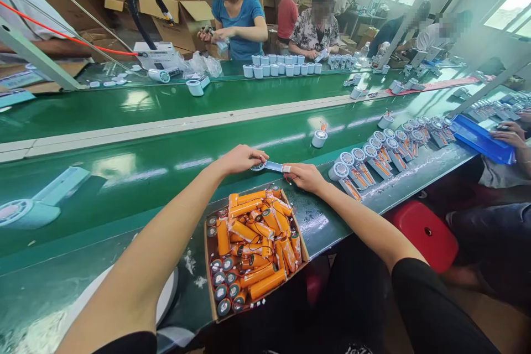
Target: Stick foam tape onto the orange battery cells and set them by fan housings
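My left hand and my right hand pinch the two ends of a small light-blue part just above the green conveyor belt. Both hands have their fingers closed on it. Right under my hands sits a cardboard box packed with several orange cylindrical batteries with thin wires. To the right of my right hand lie rows of round white-and-grey parts with orange batteries.
A single white round part stands on the belt ahead. A blue tray and another person's hands are at the right. People work across the far belt among white cylinders. A red stool stands at my right.
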The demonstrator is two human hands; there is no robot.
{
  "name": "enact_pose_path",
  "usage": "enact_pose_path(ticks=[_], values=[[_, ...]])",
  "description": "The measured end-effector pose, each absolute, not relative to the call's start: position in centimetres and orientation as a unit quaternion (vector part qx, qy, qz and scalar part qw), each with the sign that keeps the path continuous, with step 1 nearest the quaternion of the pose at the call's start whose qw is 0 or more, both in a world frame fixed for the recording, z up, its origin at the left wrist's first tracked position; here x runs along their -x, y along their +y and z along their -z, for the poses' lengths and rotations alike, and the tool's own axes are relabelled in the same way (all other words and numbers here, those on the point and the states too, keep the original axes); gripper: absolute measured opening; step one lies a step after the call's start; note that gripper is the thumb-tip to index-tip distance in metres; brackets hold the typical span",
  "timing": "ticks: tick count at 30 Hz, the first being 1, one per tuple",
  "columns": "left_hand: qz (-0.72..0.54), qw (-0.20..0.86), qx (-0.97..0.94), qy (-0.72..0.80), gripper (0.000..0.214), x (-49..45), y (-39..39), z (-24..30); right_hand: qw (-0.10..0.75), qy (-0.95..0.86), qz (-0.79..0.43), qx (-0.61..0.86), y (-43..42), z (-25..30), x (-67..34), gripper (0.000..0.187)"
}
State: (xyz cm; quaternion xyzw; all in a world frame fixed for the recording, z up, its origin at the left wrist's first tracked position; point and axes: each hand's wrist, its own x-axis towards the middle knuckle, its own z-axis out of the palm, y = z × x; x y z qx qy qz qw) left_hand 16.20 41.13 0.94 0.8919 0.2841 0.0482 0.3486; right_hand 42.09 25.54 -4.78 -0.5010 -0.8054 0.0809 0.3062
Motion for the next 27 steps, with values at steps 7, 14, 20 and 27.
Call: enact_pose_path(ticks=[7, 14, 20, 27], values=[[-0.105, 0.444, -0.836, 0.304, 0.053, -16.9, 41.5, -0.6, 0.333, -0.788, -0.073, 0.513, 25.8, 3.9, -41.8, 0.022], [-0.162, 0.511, -0.773, 0.340, 0.078, -15.2, 41.6, 0.1, 0.372, -0.791, -0.072, 0.480, 26.6, 1.6, -40.0, 0.024], [-0.180, 0.549, -0.743, 0.338, 0.070, -13.7, 41.2, 0.5, 0.397, -0.822, -0.052, 0.404, 26.6, 0.8, -39.0, 0.025], [-0.220, 0.614, -0.663, 0.367, 0.070, -13.7, 39.8, 0.3, 0.410, -0.838, 0.000, 0.360, 27.1, 1.0, -38.1, 0.023]])
